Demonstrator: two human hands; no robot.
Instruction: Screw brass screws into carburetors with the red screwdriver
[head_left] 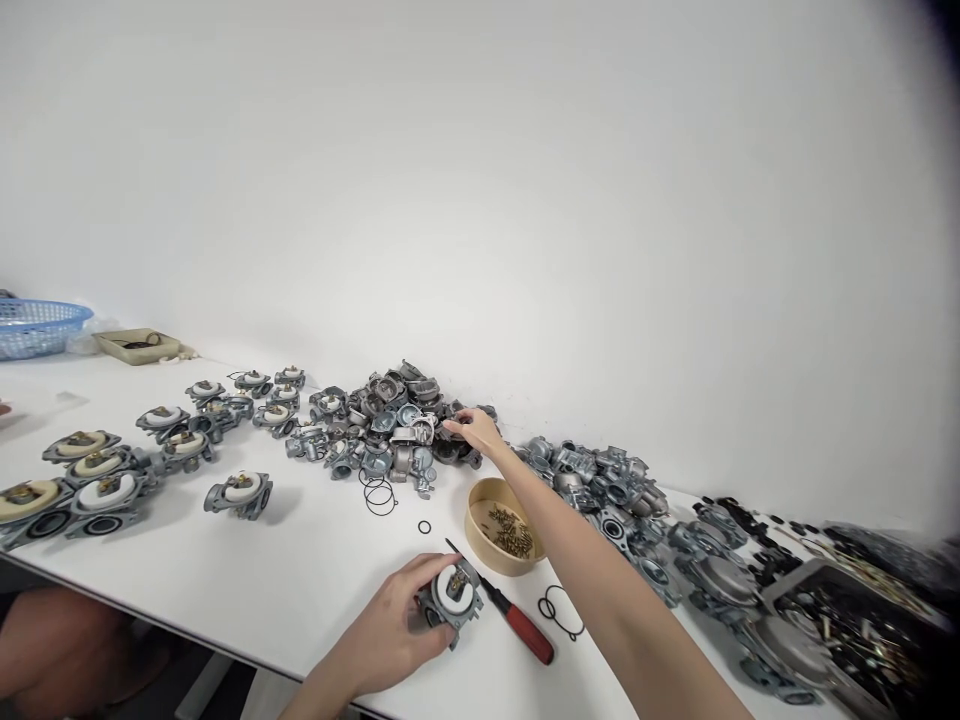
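My left hand [397, 620] is closed round a carburetor body [454, 592] just above the table, its white float and brass part facing up. My right hand [476, 430] reaches across to a heap of grey metal float bowls [390, 395], its fingers closed on a pale float bowl [421, 430] at the heap's front. Beside the held carburetor lies a screwdriver [525, 632] with a red handle. Behind it, a round tan tub [480, 540] holds many small brass-coloured screws, partly hidden by my right forearm.
Carburetors with floats [241, 492] stand at the left. More carburetor bodies [592, 475] are heaped at the right, near a metal tray [817, 580] of small parts. Black rubber rings [380, 497] lie about. A blue basket [45, 325] and shallow tray [135, 347] sit far left; another person's limb [67, 640] shows below.
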